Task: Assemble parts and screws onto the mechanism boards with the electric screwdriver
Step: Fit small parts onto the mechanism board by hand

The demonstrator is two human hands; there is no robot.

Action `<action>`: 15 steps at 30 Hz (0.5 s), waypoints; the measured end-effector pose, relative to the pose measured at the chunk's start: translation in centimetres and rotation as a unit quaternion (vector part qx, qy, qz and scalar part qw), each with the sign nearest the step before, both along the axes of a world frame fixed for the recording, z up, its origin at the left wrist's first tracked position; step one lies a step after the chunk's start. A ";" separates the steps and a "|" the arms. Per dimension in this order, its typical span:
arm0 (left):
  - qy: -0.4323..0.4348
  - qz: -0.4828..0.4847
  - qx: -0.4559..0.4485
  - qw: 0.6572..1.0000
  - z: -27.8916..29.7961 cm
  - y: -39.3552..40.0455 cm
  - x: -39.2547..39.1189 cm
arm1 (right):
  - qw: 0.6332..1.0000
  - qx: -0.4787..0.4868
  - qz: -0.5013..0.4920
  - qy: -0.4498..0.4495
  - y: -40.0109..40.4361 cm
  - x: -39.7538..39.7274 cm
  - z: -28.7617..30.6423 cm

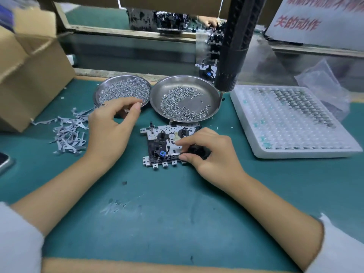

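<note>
A metal mechanism board (157, 142) with black spindles and a small blue part lies flat on the green mat at the centre. My right hand (212, 154) rests on its right side, fingers curled round a black round part (197, 151) at the board's lower right corner. My left hand (110, 127) hovers at the near edge of the left screw dish (98, 91), thumb and fingertips pinched together; what they pinch is too small to see. The black electric screwdriver (232, 56) hangs upright above the right screw dish (212, 91), with no hand on it.
A pile of thin grey metal levers (69, 133) lies left of my left hand. An open cardboard box (29, 75) stands at far left. A white foam tray (291, 123) with rows of small parts sits at right. More boards (208, 56) stand behind the dishes.
</note>
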State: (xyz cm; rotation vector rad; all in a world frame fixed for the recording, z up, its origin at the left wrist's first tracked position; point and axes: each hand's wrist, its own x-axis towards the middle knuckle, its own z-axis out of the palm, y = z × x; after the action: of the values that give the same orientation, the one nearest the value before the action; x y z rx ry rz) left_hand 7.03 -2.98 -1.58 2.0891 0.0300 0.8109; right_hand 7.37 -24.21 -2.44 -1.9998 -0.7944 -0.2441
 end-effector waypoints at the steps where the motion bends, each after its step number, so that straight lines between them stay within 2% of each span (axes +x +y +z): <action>1: 0.006 0.020 0.027 0.999 0.1 0.3 0.4 | 1.000 -0.001 0.002 -0.004 0.0 -0.1 0.0; 5: 0.107 0.081 0.125 0.983 0.5 2.3 2.9 | 0.999 -0.008 0.002 -0.040 0.0 -0.2 0.0; 9: 0.233 0.105 0.205 0.945 1.0 3.2 5.2 | 0.999 -0.001 0.005 -0.048 0.0 -0.1 0.0; 11: 0.244 0.112 0.199 0.943 1.4 3.1 5.7 | 0.999 -0.002 0.007 -0.043 0.0 -0.1 0.0; 15: 0.206 0.133 0.188 0.951 1.3 3.0 5.6 | 0.999 -0.004 0.008 -0.046 0.0 -0.1 -0.1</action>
State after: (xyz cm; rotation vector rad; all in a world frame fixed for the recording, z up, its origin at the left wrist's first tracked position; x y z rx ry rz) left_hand 12.66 0.01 -0.32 2.6277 0.4207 0.5482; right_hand 7.30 -24.23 -2.50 -2.0004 -0.8700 -0.3262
